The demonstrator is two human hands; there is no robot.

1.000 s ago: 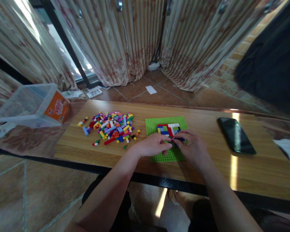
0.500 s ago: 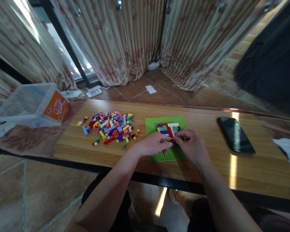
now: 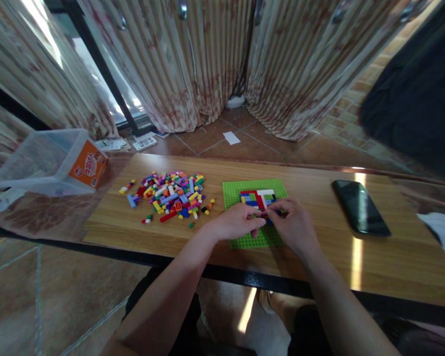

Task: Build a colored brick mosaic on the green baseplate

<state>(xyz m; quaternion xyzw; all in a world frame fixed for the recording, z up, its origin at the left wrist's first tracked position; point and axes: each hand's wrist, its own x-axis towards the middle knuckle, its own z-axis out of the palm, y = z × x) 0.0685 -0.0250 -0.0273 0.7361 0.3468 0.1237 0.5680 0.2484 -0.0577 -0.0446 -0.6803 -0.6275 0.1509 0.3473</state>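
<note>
A green studded baseplate (image 3: 274,184) lies on the wooden table, bearing a low build of red, white, blue and yellow bricks (image 3: 258,198). Over the build's near side, my left hand (image 3: 239,221) has its fingertips drawn together at the bricks. Opposite it, my right hand (image 3: 291,222) pinches at the same spot, thumb and forefinger almost meeting the left fingertips. Whatever sits between the fingers is too small and too covered to make out. The near part of the build is hidden beneath both hands.
A heap of loose coloured bricks (image 3: 174,193) spreads over the table's left part. A black phone (image 3: 361,207) lies to the right. Beyond the left end stands a clear plastic bin (image 3: 55,158) with an orange label. White paper (image 3: 441,230) is at the far right.
Both hands stay at the same place on the build, with only a very slight shift of the fingers. The bricks and baseplate look the same.
</note>
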